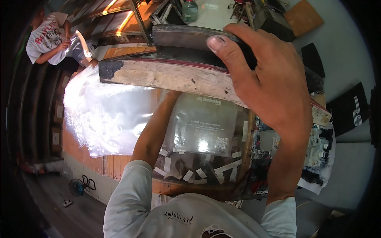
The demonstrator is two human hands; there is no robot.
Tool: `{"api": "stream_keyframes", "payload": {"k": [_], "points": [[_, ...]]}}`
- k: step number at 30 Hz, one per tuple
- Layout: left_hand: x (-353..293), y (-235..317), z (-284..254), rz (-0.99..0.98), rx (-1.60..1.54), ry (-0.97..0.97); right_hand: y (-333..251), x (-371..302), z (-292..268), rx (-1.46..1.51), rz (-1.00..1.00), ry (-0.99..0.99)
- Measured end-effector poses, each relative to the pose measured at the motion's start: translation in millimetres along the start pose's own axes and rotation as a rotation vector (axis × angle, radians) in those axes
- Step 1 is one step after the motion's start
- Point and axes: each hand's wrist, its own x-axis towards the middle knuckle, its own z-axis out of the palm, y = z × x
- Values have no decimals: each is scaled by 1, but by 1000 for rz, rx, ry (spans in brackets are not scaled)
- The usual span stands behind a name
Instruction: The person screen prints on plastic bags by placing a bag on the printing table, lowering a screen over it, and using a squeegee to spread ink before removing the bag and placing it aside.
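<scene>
A wooden printing screen frame (166, 75) is raised and tilted across the upper middle, its pale edge facing me. A dark squeegee (182, 37) lies along it, and my right hand (270, 75) is closed on the squeegee, thumb on its near face. My left hand (172, 95) reaches beneath the frame to the upper left corner of a clear plastic bag (190, 137) with white print. The frame hides its fingers. The bag lies flat on a dark glossy board (182, 164) with strips of pale tape stuck around it.
A big pile of clear plastic bags (111, 119) lies left of the board. White bottles (317, 144) and ink-stained sheets stand at right. Another person (51, 39) holds a plastic sheet at far left. Metal shelving (139, 23) and a water jug (189, 11) are behind.
</scene>
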Motion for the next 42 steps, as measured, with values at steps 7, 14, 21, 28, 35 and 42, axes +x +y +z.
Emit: {"api": "stream_keyframes", "payload": {"k": [7, 14, 21, 28, 35, 42], "points": [[-32, 15, -48, -29, -502, -89, -3, 9, -10, 60, 48, -56], [-95, -85, -188, -402, -695, 335, -5, 13, -17, -33, 84, -126], [-208, -257, -349, -418, -582, 934, -2, 7, -2, 46, 101, -82], [-243, -222, -312, -197, 349, 803, -1, 4, -4, 30, 121, -95], [-254, 1, -35, 123, 395, -127, -9, 2, -4, -26, 66, -72], [-229, 110, 38, 416, 280, -315, 0, 4, -42, 83, 17, -453]]}}
